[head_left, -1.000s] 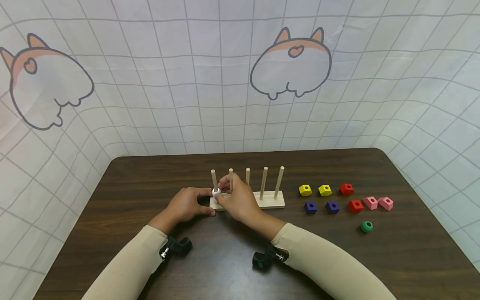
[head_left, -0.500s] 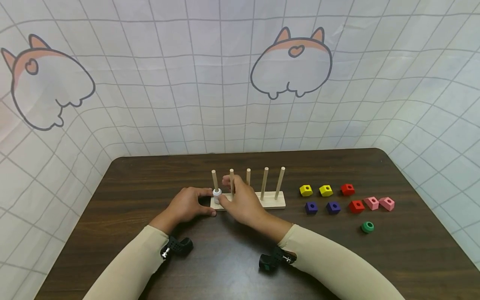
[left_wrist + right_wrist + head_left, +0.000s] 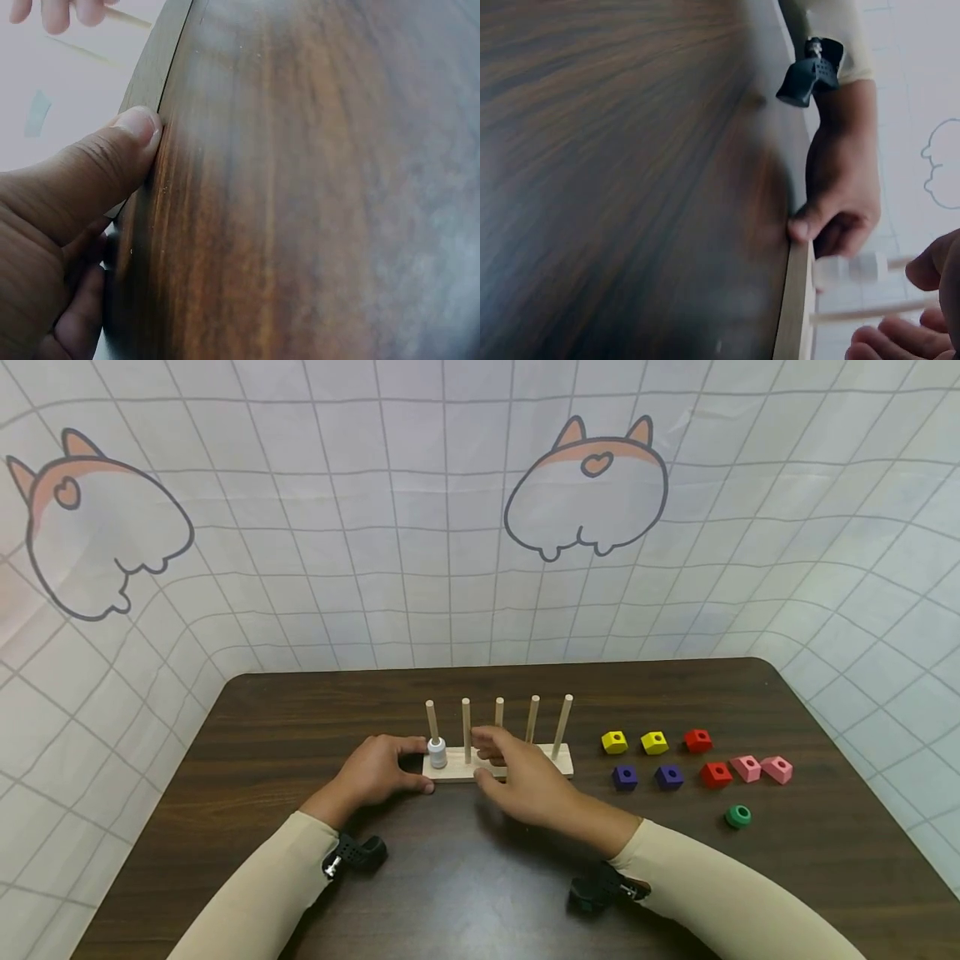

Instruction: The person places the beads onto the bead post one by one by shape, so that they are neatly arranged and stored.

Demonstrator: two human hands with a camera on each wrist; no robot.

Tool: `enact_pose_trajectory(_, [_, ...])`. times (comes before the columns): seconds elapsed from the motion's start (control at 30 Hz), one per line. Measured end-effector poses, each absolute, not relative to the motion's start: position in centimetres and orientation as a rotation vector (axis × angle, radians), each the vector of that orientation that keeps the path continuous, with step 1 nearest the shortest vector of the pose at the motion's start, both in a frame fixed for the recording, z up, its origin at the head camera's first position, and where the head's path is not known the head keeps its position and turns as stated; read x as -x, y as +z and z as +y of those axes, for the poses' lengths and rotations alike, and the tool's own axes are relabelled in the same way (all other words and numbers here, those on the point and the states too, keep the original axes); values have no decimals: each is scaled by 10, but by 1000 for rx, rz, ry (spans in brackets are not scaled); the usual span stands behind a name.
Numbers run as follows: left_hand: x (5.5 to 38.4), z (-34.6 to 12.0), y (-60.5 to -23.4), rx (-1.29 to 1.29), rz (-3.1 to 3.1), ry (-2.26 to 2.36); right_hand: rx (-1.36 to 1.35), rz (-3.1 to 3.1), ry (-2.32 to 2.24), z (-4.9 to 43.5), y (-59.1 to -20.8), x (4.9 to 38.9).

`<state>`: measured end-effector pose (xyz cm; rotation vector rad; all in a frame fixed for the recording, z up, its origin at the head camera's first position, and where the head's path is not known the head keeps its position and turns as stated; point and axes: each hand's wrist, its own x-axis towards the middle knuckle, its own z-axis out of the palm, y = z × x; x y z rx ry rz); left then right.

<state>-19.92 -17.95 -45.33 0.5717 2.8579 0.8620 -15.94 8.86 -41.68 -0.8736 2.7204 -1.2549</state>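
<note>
A wooden peg board [image 3: 457, 772] with several upright pegs lies on the table. My left hand [image 3: 373, 770] holds its left end, with the thumb at the front corner and a finger behind. In the left wrist view, that thumb [image 3: 112, 154] presses the edge of the board. Around the leftmost peg sit white beads [image 3: 437, 755], apparently two stacked; they look blurred in the right wrist view. My right hand [image 3: 528, 781] hovers in front of the middle pegs, fingers loosely bent, holding nothing and hiding part of the board.
Right of the board lie two yellow blocks [image 3: 615, 742], two dark blue blocks [image 3: 626, 777], two red blocks [image 3: 716, 775] and two pink blocks [image 3: 777, 769]. Nearer the front is a green ring-shaped bead [image 3: 738, 816]. A white grid-patterned curtain [image 3: 360, 527] surrounds the dark table [image 3: 480, 893].
My right hand has let go of the top white bead and drawn away to the right. That bead has come down the leftmost peg. My left hand stays on the board.
</note>
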Motion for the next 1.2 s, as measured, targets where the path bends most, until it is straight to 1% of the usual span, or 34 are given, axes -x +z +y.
enact_pose_trajectory(0.23, [199, -180, -454, -572, 2863, 850, 992, 2839, -1039, 131, -415, 157])
enact_pose_trajectory(0.57, [196, -180, -452, -548, 2847, 842, 1042, 2934, -1007, 190, -416, 153])
enact_pose_trajectory(1.2, [198, -180, -451, -528, 2841, 840, 762, 3087, -868, 278, -413, 141])
